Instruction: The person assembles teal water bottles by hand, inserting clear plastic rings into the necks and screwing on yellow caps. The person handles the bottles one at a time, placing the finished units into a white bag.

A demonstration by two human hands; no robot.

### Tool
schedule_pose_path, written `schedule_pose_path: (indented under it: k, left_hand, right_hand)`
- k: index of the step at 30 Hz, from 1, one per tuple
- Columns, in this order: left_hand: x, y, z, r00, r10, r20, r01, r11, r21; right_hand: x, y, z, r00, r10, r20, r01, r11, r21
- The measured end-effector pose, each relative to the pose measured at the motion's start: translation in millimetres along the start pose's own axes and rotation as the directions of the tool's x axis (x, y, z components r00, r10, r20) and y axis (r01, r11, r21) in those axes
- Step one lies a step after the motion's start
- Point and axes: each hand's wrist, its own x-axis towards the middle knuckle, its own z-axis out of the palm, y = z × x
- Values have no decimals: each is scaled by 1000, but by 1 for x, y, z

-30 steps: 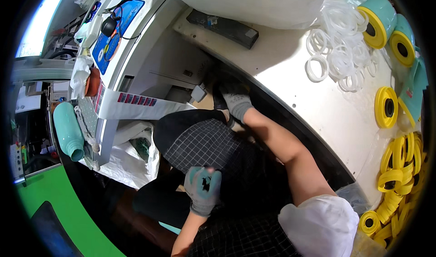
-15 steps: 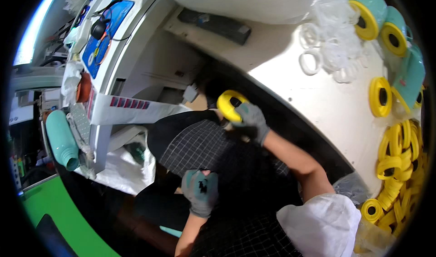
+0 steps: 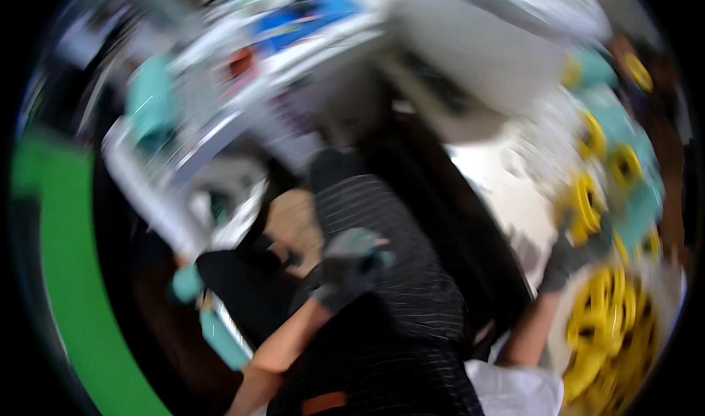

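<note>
My right hand [image 3: 576,254], in a grey glove, is at the right side of the white table. Its fingers are around the lower part of a yellow ring-shaped part [image 3: 585,201] with a dark centre. Close behind it lie teal bottles [image 3: 640,168], with more yellow rings at their ends. Over my dark-clothed lap is my left hand [image 3: 354,265], in a grey and teal glove. Motion smears its fingers, so whether they hold anything does not show.
Many yellow rings [image 3: 598,320] fill a pale bag or container at the lower right. Clear plastic pieces [image 3: 547,140] lie on the white table [image 3: 507,196]. A white machine or cabinet [image 3: 330,52] with a blue mat stands ahead. Another teal bottle [image 3: 152,104] is at the left.
My right hand has moved from above my lap to the right side of the table, with a yellow ring in it. The view has swung right and is blurred.
</note>
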Motion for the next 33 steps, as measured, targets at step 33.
schedule_pose_path:
  k: [33]
  left_hand:
    - [-392, -54, -259, -305, -375, -876, 593, 645, -482]
  right_hand:
    - [-105, -312, -33, 485, -757, 437, -345, 294, 891]
